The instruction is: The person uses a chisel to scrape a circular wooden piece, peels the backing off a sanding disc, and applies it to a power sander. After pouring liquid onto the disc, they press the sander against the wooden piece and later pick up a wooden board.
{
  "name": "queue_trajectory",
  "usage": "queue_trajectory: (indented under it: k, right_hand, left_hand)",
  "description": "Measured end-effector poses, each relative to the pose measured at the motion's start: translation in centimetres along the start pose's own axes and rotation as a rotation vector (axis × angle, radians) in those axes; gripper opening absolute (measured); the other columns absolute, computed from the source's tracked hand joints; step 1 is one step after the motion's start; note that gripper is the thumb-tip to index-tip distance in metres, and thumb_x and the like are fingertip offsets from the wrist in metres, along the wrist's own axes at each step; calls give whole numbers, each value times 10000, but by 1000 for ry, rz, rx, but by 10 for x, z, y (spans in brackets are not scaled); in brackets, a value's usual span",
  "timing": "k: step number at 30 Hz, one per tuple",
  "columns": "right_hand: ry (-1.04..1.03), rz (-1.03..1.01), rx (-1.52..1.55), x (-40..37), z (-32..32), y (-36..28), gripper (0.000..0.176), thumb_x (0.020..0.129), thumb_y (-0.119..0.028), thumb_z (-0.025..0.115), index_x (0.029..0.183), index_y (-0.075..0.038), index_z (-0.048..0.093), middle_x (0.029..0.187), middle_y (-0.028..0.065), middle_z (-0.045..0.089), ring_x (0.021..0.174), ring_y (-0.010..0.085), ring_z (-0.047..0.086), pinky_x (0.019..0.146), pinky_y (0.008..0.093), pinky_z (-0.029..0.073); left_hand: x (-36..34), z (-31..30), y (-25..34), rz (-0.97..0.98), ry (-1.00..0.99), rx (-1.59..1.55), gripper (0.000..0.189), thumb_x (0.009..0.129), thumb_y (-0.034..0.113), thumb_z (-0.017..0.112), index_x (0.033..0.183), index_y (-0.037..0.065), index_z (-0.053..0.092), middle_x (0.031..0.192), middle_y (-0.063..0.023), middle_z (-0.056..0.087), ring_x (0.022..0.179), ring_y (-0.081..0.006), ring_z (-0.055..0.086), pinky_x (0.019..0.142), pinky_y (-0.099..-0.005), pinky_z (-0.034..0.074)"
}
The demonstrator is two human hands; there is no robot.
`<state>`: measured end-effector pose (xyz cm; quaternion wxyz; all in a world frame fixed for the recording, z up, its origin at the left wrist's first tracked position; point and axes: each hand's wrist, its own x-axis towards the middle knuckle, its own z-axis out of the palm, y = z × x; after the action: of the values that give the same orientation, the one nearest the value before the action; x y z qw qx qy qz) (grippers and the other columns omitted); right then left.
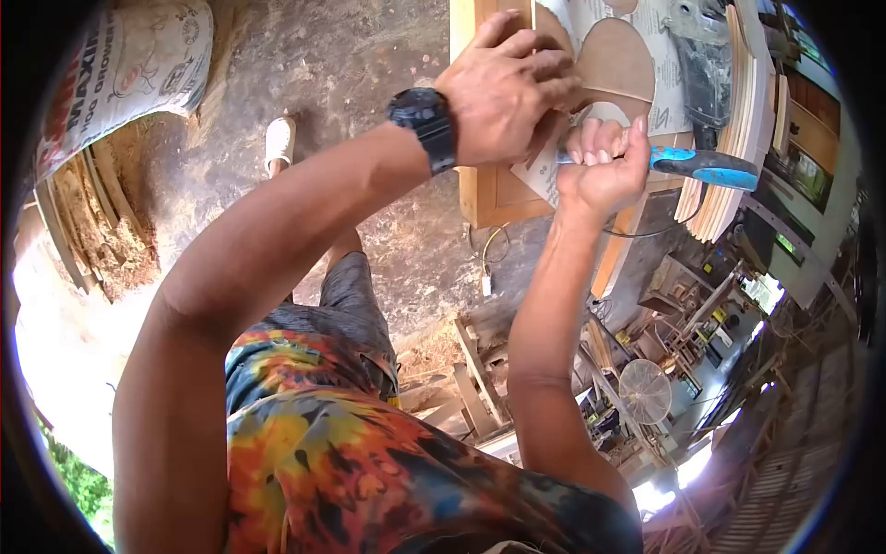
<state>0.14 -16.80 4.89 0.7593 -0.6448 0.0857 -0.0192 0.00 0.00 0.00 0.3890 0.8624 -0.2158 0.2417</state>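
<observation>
Head view: at 12 o'clock the left hand (506,90) lies on the rounded wooden piece (616,57) – fingers bent close together over its edge. Just beside it, toward 1 o'clock, the right hand (604,164) is clamped around a blue-handled tool (706,166) above the workbench (489,198).

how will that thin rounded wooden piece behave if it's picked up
The rounded wooden piece looks thin and flat, so it is probably light and fairly stiff, with slight flex. Lying flat, it should not roll, but it might slide on the paper beneath; the left hand bears down on it while the right hand grips the blue-handled tool.
</observation>
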Motion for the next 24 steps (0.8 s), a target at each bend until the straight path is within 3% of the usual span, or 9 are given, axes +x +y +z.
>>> queue_trajectory:
  k: [2,5,11,19,24]
  right_hand:
    - [78,-15,51,2,6,-1,452,1053,-345,454,650,-175,341,507,-34,296,434,121,289,437,297,240]
    - [60,-21,223,22,3,9,453,1029,-330,545,649,-159,369,514,-32,305,437,107,281,441,292,235]
    - [79,-70,214,35,14,4,421,998,-271,591,659,-143,377,509,-16,313,425,117,289,432,296,255]
    - [109,-142,125,33,23,4,440,983,-212,615,631,-122,367,509,-4,357,403,128,331,396,295,267]
    - [41,-179,101,29,25,6,451,985,-184,606,615,-123,355,511,-5,354,405,124,330,396,289,255]
  left_hand:
    - [-3,-1,-5,36,91,-141,496,732,277,743,1183,73,719,1266,-131,648,1282,-307,532,1150,-556,329]
    - [2,-26,6,45,-77,-137,490,725,287,742,1150,46,721,1262,-135,650,1268,-310,541,1129,-550,349]
    - [5,-24,15,-11,-172,-101,632,654,290,741,1234,41,718,1364,-133,597,1325,-308,484,1175,-544,273]
    - [-2,-10,9,-26,-248,82,488,790,267,631,1248,138,738,1493,-23,588,1401,-279,437,1222,-568,221]
    - [-1,-13,14,-70,-273,87,446,836,248,607,1251,146,737,1501,-29,575,1449,-283,399,1247,-610,160]
